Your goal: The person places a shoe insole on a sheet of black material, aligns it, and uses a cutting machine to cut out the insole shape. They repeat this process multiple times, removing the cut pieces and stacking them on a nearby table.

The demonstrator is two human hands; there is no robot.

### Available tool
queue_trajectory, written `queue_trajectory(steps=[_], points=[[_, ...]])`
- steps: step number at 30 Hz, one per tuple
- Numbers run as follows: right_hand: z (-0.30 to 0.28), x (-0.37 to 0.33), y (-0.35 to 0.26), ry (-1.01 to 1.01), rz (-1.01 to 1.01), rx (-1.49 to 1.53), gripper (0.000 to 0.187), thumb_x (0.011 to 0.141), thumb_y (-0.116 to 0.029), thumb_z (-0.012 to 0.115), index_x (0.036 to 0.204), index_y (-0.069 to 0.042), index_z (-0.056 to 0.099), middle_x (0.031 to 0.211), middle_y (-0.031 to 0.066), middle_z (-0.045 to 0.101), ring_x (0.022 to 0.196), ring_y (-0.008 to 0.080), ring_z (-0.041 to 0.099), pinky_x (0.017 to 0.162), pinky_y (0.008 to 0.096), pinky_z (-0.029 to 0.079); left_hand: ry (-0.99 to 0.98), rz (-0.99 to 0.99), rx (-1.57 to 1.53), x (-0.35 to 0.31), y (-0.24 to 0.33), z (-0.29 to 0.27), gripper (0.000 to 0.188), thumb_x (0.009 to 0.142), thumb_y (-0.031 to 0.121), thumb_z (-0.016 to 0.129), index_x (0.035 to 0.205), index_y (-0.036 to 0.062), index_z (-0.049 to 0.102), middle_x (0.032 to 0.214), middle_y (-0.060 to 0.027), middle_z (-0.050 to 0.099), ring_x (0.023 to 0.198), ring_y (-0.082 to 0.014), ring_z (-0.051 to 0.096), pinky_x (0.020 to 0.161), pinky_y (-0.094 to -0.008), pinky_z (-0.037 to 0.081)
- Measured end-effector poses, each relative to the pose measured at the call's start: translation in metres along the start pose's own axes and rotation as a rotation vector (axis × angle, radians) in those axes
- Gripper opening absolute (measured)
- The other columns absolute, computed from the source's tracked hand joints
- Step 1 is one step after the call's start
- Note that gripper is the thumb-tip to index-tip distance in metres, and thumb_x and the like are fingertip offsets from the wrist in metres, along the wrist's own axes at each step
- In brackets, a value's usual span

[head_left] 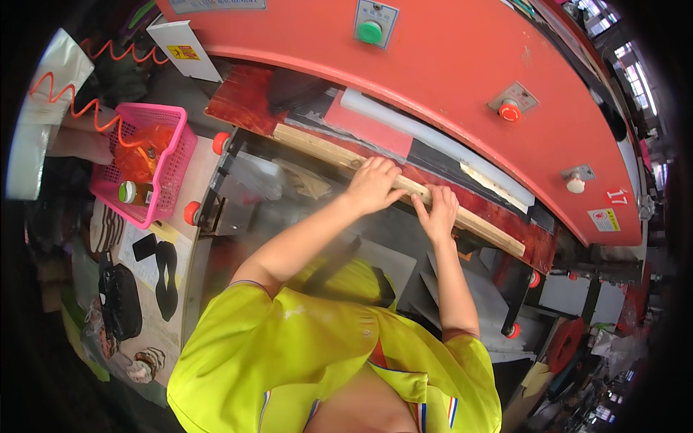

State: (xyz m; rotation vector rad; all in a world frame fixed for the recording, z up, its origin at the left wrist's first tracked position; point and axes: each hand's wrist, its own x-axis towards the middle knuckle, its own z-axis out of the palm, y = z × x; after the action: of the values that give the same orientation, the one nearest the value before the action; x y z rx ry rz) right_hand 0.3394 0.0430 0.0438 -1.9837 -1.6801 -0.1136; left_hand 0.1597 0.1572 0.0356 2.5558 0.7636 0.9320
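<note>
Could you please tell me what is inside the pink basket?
The pink basket holds an orange bag and a lidded jar; whatever lies beneath the bag cannot be seen.

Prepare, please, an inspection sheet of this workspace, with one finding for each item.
Surface: dark red bed, mottled and worn-looking.
Job's things: wooden bar, running along the bed's near edge.
Clutter: at left, a pink basket with an orange bag and a jar inside; a black pouch on the side table.
Grips: left grip and right grip both on the wooden bar, near its middle.
Cables: orange coiled cord, upper left; ends cannot be traced.
Surroundings: red machine front with a green button and a red button.
</note>
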Motion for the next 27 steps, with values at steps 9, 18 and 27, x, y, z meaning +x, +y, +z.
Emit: queue_trajectory(steps=[9,18,27], points=[[-0.016,-0.024,-0.025,-0.070,0.114,0.059,0.036,0.080,-0.036,0.076,0.100,-0.006,0.070,0.091,0.0092,0.056,0.090,0.0286,0.052,0.083,0.0411,0.042,-0.110,-0.038,-0.058,-0.022,0.016,-0.015,0.034,0.082,0.030,0.072,0.100,0.0025,0.064,0.104,-0.0165,0.059,0.103,-0.0344,0.053,0.095,-0.0448,0.040],[-0.044,0.019,-0.113,0.078,0.053,0.225,0.060,0.078,-0.044,0.077,0.119,-0.003,0.061,0.117,0.0211,0.059,0.112,0.0373,0.057,0.093,0.0424,0.048,0.241,-0.199,-0.465,-0.058,0.024,-0.080,0.078,0.080,0.040,0.076,0.135,-0.0028,0.043,0.131,-0.0209,0.047,0.124,-0.0358,0.045,0.103,-0.0464,0.038],[0.013,0.025,-0.206,-0.194,0.463,0.060,0.098,0.068,-0.047,0.079,0.147,-0.007,0.036,0.147,0.0445,0.010,0.139,0.0556,0.016,0.112,0.0571,0.022,0.098,0.018,-0.268,-0.109,0.020,-0.100,0.137,0.048,0.036,0.097,0.149,0.0050,0.011,0.151,-0.0279,0.016,0.141,-0.0497,0.020,0.113,-0.0568,0.030]])
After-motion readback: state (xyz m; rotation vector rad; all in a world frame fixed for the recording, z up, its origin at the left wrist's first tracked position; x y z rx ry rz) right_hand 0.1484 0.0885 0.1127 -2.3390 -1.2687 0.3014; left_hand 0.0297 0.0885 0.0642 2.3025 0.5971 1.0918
